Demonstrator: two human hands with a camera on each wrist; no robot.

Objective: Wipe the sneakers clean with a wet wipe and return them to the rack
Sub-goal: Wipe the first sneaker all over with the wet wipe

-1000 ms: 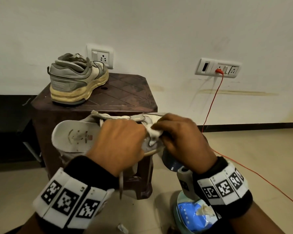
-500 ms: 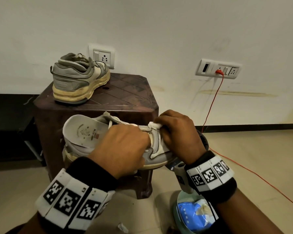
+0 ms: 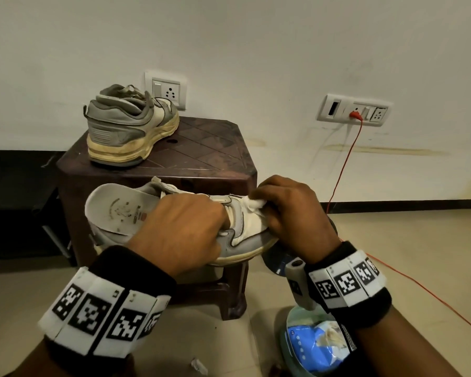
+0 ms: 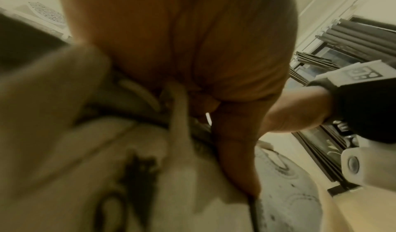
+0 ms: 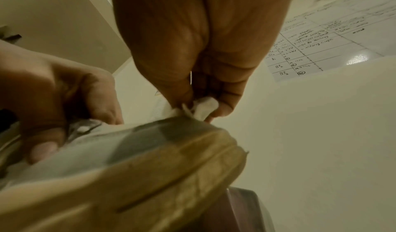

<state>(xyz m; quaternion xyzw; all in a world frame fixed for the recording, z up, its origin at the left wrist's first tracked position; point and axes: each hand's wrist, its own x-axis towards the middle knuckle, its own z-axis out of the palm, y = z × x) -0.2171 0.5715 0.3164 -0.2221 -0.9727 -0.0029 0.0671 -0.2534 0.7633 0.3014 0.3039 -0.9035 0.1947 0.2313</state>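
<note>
I hold a grey and white sneaker in the air in front of the brown stool. Its pale insole sticks up out of the heel end. My left hand grips the sneaker around its middle, over the laces; the same sneaker fills the left wrist view, blurred. My right hand pinches a crumpled white wet wipe and presses it on the sneaker's toe. In the right wrist view the wet wipe sits between my fingertips above the yellowed sole. The second sneaker stands on the stool.
A blue wet wipe pack lies on the floor under my right wrist. A red cable runs from the wall socket down across the floor at the right. A small scrap lies on the tiles.
The sneaker has turned so that its side and sole edge face me. My right hand with the wipe has shifted along the toe, and the insole shows more.
</note>
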